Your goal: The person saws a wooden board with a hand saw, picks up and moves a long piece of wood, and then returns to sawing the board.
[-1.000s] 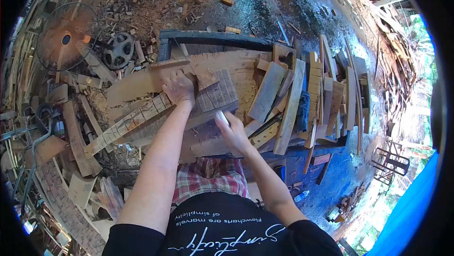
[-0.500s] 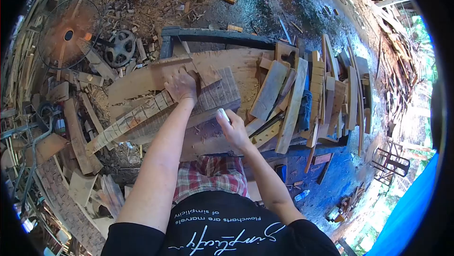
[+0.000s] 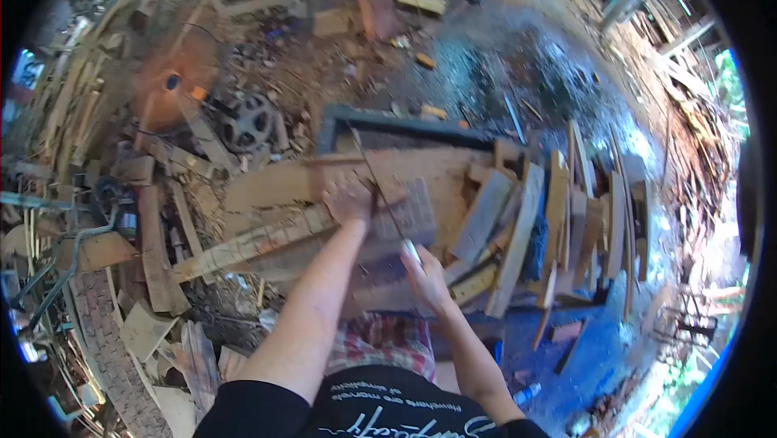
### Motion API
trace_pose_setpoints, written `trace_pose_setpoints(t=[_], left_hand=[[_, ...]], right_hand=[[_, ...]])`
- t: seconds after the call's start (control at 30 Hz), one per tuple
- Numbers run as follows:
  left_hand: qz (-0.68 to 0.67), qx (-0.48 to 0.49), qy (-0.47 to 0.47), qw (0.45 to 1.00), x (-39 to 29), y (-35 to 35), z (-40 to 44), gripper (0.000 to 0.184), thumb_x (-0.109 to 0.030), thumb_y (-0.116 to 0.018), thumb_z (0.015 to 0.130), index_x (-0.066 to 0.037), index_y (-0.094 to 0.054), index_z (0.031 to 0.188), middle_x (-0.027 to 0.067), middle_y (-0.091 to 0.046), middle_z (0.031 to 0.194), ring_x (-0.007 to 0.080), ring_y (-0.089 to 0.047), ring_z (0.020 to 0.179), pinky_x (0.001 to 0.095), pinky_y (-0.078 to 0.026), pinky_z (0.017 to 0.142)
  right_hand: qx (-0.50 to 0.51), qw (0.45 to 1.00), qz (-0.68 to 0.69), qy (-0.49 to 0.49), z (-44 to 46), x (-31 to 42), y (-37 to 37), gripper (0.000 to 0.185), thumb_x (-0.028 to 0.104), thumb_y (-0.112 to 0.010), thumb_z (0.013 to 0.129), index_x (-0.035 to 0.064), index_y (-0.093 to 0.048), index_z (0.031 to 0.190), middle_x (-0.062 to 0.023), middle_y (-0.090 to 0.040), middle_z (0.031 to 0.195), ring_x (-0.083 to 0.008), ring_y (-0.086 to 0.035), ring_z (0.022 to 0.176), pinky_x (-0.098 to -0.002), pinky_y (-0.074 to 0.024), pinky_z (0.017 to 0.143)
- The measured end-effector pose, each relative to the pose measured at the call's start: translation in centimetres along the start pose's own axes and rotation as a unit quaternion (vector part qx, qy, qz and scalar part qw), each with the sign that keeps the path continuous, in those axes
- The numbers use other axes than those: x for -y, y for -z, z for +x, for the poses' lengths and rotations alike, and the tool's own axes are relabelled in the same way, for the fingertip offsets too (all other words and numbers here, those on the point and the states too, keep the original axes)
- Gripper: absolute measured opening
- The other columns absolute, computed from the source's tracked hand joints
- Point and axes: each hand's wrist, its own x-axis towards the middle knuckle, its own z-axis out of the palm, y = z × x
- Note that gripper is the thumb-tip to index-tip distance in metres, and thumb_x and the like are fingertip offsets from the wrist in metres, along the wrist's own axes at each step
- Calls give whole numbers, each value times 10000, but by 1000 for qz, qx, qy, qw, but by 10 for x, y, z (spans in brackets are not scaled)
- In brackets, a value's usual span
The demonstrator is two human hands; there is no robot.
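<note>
My left hand (image 3: 348,197), slightly blurred, presses on a wooden piece (image 3: 391,189) lying across the bench, its fingers bent over the wood. My right hand (image 3: 427,278) is closed around the pale handle (image 3: 411,251) of a saw-like tool. From that handle a long thin blade (image 3: 380,191) slants up and left, just right of my left hand. Whether its edge touches the wood is unclear. A long beam with dark crosswise marks (image 3: 259,241) extends left and down from my left hand. Under these lies a broad board (image 3: 271,185).
Several curved and straight wood pieces (image 3: 518,240) lean together right of my hands. A dark bench frame (image 3: 421,126) runs behind the board. Beyond the left end are a fan (image 3: 172,82), a spoked wheel (image 3: 248,124) and scattered scraps. Blue sheeting lies at the lower right.
The whole view has shifted, so bench and hands appear lower and further right. The thin blade now shows clearly between my hands. My hands keep their places on the wood and the handle.
</note>
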Motion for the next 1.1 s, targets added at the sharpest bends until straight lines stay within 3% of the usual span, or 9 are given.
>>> trace_pose_setpoints(t=[0.03, 0.07, 0.23, 0.4, 0.53, 0.8, 1.0, 1.03, 1.1], left_hand=[[14, 5, 6, 1000, 1, 0, 0, 292, -262, -434, 822, -96, -657, 911, 112, -634, 988, 302, -536, 988, 468, -376, 838], [12, 105, 27, 994, -2, 12, 4, 315, -272, -415, 828, -88, -652, 923, 120, -634, 1007, 317, -529, 1025, 491, -356, 881], [-23, 23, 47, 998, -6, 15, 2, 265, -257, -459, 820, -92, -645, 911, 94, -621, 969, 285, -539, 931, 451, -384, 791], [-36, -1, 29, 999, -7, 8, 6, 210, -280, -529, 781, -121, -649, 847, 99, -615, 927, 277, -554, 906, 432, -388, 753], [-34, 10, 39, 999, -9, 15, 6, 214, -278, -523, 779, -124, -651, 852, 81, -624, 905, 269, -556, 888, 423, -391, 753], [-44, 19, 31, 998, -9, 15, 5, 223, -286, -522, 779, -130, -648, 877, 76, -627, 912, 272, -549, 896, 422, -392, 765], [-40, 29, 41, 998, -11, 21, 7, 245, -315, -526, 786, -122, -642, 883, 77, -624, 958, 282, -548, 922, 449, -390, 791], [-47, 35, 41, 997, -10, 18, 9, 245, -315, -526, 786, -122, -642, 883, 77, -624, 958, 282, -548, 922, 449, -390, 791], [-27, 39, 31, 998, -7, 8, 5, 260, -316, -498, 809, -123, -638, 914, 80, -621, 1000, 285, -543, 952, 455, -384, 805]], right_hand=[[-3, 999, 41, 23, -18, -6, 1, 357, 377, -492, 928, 71, -475, 744, 30, -415, 594, -77, -374, 522, -266, -309, 461], [24, 1000, -4, -12, -40, -26, 11, 366, 360, -509, 900, -3, -552, 869, -107, -548, 692, -180, -512, 640, -346, -420, 595], [40, 998, 29, -39, -69, -71, 27, 308, 311, -518, 906, 9, -574, 878, -49, -551, 686, -129, -508, 611, -294, -419, 567], [53, 995, 85, -21, -1, 5, 6, 368, 342, -483, 938, 26, -523, 753, -16, -476, 567, -97, -446, 464, -273, -352, 429], [38, 998, 40, 4, -54, -59, 19, 457, 464, -418, 938, 67, -457, 716, -2, -399, 457, -99, -406, 345, -260, -295, 324], [23, 998, 49, 13, 13, -16, -5, 385, 362, -475, 939, 44, -487, 723, 7, -425, 501, -94, -440, 432, -266, -332, 399], [24, 996, 49, -67, -72, -54, 26, 351, 339, -505, 915, 44, -510, 724, -6, -447, 556, -80, -440, 511, -268, -348, 458], [21, 998, 59, -24, -96, -38, 30, 368, 375, -445, 938, 64, -477, 745, 10, -397, 455, -95, -396, 356, -254, -297, 354], [47, 993, 84, -64, -85, -69, 38, 322, 325, -511, 903, 43, -518, 748, -4, -447, 584, -75, -437, 555, -258, -351, 488]])
